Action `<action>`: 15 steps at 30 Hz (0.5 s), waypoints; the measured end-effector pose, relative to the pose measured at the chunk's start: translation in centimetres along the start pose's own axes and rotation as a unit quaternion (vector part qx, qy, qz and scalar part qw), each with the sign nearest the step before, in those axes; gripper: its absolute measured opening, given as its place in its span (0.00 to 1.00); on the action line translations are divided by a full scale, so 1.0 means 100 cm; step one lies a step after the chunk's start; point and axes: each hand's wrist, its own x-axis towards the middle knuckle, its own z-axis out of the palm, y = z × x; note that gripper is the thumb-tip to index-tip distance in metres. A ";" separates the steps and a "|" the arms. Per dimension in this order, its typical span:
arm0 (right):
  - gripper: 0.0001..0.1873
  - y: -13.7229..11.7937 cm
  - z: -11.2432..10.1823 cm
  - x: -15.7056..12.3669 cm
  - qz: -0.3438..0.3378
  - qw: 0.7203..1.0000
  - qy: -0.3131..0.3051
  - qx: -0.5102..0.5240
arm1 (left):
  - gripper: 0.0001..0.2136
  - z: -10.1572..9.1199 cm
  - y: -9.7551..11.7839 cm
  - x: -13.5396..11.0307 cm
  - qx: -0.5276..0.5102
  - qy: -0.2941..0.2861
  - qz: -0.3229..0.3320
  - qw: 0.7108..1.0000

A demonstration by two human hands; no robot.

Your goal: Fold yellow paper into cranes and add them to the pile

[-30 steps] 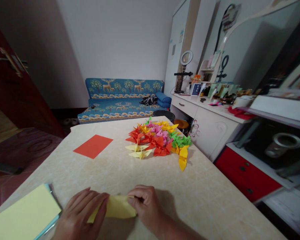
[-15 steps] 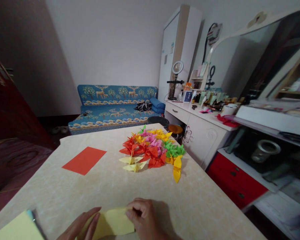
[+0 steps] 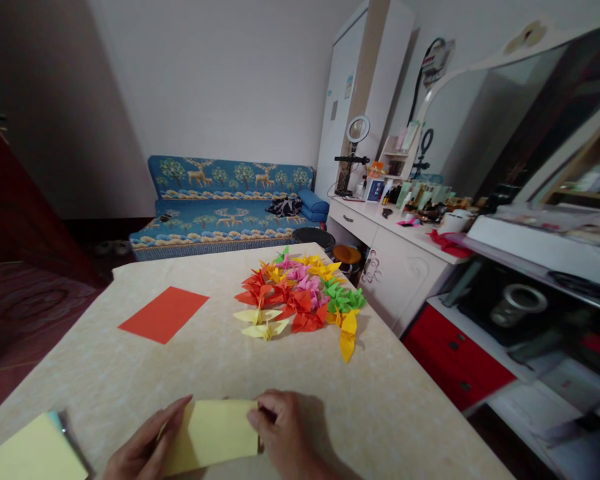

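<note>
A folded sheet of pale yellow paper (image 3: 215, 432) is held between my hands just above the table's near side. My left hand (image 3: 147, 440) grips its left end, fingers along the back and front. At the right edge, my right hand (image 3: 283, 427) pinches the paper between thumb and curled fingers. Beyond them sits a cluster of folded paper cranes in red (image 3: 307, 313), pink (image 3: 307, 287), green (image 3: 343, 297), orange-yellow (image 3: 349, 337) and pale yellow (image 3: 266, 329).
A flat red paper sheet (image 3: 165, 315) lies on the table (image 3: 195, 367) at the left. A stack of yellow paper (image 3: 35, 453) with a pen-like object (image 3: 65, 430) beside it is at the near left corner. A blue sofa (image 3: 220, 213) and a white dresser (image 3: 400, 247) stand beyond.
The yellow paper has tilted up and shows a flatter, wider face. Both hands keep their grip on its ends. The whole view has shifted slightly.
</note>
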 end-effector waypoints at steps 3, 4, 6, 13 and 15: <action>0.08 0.003 0.003 0.001 -0.011 1.000 0.003 0.015 | 0.20 0.000 0.004 -0.001 -0.009 0.008 0.002 1.000; 0.08 0.007 0.006 0.002 -0.019 0.999 0.007 0.028 | 0.20 0.000 0.004 -0.001 -0.009 0.009 0.004 1.000; 0.08 0.014 0.011 0.003 -0.023 0.998 0.012 0.052 | 0.19 0.000 0.006 -0.002 -0.007 0.006 0.004 1.000; 0.09 0.008 0.006 0.001 -0.015 0.999 0.019 0.047 | 0.21 0.002 0.008 -0.002 0.002 -0.046 0.009 0.999; 0.10 0.005 0.005 0.001 -0.019 0.999 0.016 0.042 | 0.22 0.003 0.008 -0.003 -0.007 -0.060 -0.002 0.998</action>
